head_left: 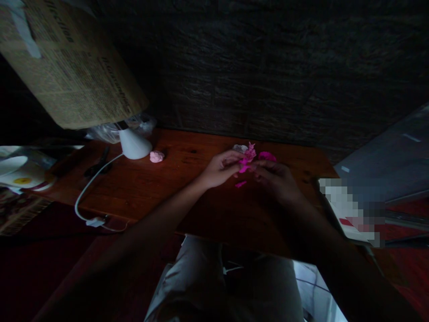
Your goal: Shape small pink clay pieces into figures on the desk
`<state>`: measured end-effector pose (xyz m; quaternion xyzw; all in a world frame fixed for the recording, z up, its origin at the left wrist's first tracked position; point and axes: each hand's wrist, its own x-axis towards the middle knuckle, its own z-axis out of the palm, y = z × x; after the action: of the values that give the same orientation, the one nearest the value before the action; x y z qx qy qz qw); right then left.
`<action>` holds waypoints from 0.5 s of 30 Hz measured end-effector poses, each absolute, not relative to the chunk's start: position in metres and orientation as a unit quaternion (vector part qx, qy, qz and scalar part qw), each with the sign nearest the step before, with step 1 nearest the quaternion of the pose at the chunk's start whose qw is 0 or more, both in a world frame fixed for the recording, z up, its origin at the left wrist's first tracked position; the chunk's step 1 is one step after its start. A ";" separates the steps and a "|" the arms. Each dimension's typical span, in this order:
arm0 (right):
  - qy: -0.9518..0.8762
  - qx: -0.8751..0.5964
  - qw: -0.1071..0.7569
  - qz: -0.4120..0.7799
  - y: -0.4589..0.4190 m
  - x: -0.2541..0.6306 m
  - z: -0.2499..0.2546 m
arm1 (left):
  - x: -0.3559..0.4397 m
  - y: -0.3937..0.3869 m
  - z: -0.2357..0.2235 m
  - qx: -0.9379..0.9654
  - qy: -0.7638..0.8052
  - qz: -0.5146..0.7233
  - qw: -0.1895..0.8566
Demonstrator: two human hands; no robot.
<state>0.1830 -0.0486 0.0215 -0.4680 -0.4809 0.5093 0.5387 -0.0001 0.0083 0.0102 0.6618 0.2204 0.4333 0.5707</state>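
My left hand [223,169] is closed, its thumb and fingers pinching a bright pink, soft-looking piece with a ruffled, flower-like top [249,154]. From the other side, the fingertips of my right hand [276,176] pinch the lower edge of the same piece. Its material is too dim to tell. Just behind my right fingers lies a flat magenta piece [267,156]. A small magenta scrap [240,184] rests on the wood below my hands. Something whitish and clear [239,148] sits behind my left fingers, partly hidden.
The wooden table [181,179] meets a dark brick wall [214,67]. Leftward stand a pale pink lump [157,156], a white lamp base [134,144] with cable, a newsprint shade [87,67], dark scissors-like tool [98,166] and a white cup [16,172]. A whitish book-like object [342,210] lies right.
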 end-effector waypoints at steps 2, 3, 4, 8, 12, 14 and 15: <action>-0.451 -0.459 0.548 0.533 -0.047 0.183 0.020 | 0.000 0.009 0.010 0.661 0.229 0.437 0.566; -0.439 -0.454 0.554 0.542 -0.046 0.184 0.020 | 0.000 0.010 0.010 0.659 0.239 0.442 0.560; -0.428 -0.449 0.559 0.550 -0.046 0.185 0.019 | -0.002 0.012 0.009 0.655 0.253 0.447 0.554; -0.391 -0.434 0.585 0.562 -0.044 0.188 0.019 | -0.012 0.025 0.005 0.628 0.333 0.469 0.523; -0.390 -0.430 0.574 0.578 -0.047 0.188 0.022 | -0.022 0.030 0.001 0.717 0.348 0.404 0.448; -0.397 -0.426 0.554 0.595 -0.049 0.188 0.023 | -0.023 0.027 0.000 0.789 0.339 0.349 0.374; -0.405 -0.422 0.544 0.601 -0.050 0.188 0.024 | -0.023 0.025 -0.001 0.817 0.333 0.326 0.341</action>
<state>0.1883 -0.0500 0.0239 -0.4219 -0.4052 0.6013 0.5443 -0.0227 0.0255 -0.0008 0.8166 0.3326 0.3255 0.3414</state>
